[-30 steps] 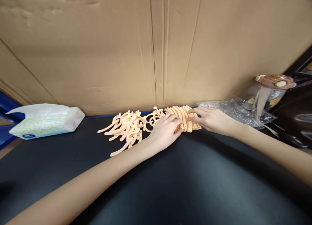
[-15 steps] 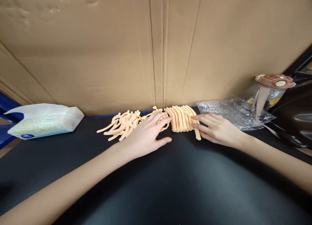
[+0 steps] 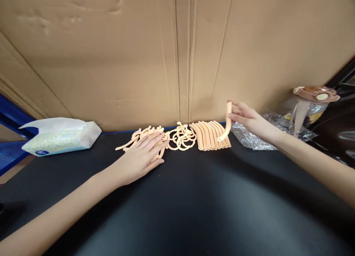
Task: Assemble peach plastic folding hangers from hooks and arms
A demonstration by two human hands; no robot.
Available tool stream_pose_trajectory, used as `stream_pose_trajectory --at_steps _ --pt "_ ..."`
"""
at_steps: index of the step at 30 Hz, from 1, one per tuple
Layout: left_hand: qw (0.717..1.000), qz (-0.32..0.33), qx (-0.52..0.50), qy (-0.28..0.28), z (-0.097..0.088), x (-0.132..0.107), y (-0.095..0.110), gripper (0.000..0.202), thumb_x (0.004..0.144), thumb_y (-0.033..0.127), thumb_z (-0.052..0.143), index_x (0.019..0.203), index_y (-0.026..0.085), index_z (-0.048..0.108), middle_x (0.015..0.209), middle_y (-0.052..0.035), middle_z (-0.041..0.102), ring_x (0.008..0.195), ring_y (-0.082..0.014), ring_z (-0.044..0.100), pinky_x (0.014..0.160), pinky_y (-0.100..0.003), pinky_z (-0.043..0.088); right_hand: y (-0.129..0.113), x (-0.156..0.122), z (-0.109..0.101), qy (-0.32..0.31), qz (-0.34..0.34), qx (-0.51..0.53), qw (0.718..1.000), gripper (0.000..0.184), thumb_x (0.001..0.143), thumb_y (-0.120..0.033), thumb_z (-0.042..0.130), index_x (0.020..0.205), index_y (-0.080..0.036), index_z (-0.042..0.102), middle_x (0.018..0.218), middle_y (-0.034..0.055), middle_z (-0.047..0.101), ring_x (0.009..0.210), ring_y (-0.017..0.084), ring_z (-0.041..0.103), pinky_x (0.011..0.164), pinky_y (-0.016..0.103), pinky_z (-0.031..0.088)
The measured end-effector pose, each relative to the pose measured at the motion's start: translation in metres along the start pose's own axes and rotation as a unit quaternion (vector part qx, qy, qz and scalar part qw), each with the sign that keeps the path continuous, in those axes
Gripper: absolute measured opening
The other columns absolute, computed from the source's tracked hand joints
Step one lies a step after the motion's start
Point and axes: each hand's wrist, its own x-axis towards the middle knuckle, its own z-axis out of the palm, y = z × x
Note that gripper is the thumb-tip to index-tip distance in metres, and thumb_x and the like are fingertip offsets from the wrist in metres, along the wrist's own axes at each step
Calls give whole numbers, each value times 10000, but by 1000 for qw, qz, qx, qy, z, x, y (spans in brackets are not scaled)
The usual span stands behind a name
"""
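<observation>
1. Right hand (image 3: 245,113) pinches one curved beige strip (image 3: 228,123), hanging at its 8 o'clock.
2. Matching strips (image 3: 211,137) line up on the counter (image 3: 194,197), also toward 8 o'clock.
3. Left hand (image 3: 135,156), farther out toward 9 o'clock, lies flat, thumb apart, over loose curved pieces (image 3: 162,151).
4. Tissue pack (image 3: 63,139): beyond, 9 o'clock.

Light is soft — a dull sheen lies on the tabletop (image 3: 199,211) before the strip row (image 3: 208,136), shadow and glinting plastic (image 3: 251,142) right of it — edges look stretched.
</observation>
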Motion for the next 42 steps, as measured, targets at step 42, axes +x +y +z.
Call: stream_pose_trajectory --at_steps 42 --pt "968 17 -244 -57 -4 -3 85 494 961 439 374 1411 235 350 1509 -68 290 1390 -259 253 1121 -467 296 -2 -25 12 -162 -334 -484 793 344 849 -46 419 1093 -176 624 1019 102 623 859 216 574 725 342 464"
